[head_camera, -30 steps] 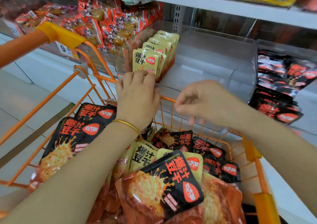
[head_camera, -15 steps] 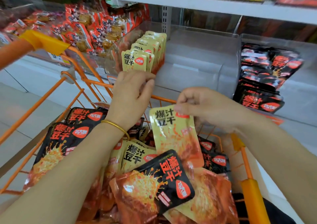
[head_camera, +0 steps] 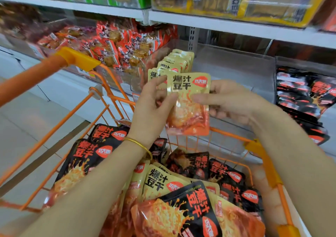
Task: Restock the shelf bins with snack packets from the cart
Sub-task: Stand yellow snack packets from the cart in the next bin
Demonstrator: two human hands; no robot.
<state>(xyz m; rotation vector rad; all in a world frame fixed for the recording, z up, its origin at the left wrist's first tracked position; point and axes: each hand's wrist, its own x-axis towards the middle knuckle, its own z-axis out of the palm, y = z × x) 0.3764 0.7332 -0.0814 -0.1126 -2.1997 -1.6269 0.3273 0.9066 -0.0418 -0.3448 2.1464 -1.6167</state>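
A yellow snack packet (head_camera: 189,102) is held upright in front of the shelf by both hands. My left hand (head_camera: 152,107) grips its left edge, thumb on the front. My right hand (head_camera: 229,102) pinches its right side. Just behind it a row of the same yellow packets (head_camera: 174,62) stands at the left of a clear shelf bin (head_camera: 234,64). Below, the orange cart (head_camera: 116,98) holds several black packets (head_camera: 94,153) and yellow packets (head_camera: 160,180).
A bin of red packets (head_camera: 118,44) lies left of the clear bin, a bin of black packets (head_camera: 305,95) to its right. The upper shelf (head_camera: 218,24) overhangs. The cart handle (head_camera: 45,71) crosses at the left.
The right hand lifted the yellow packet up from the cart to bin height. The left hand let go of the front packet in the row and took the packet's left edge.
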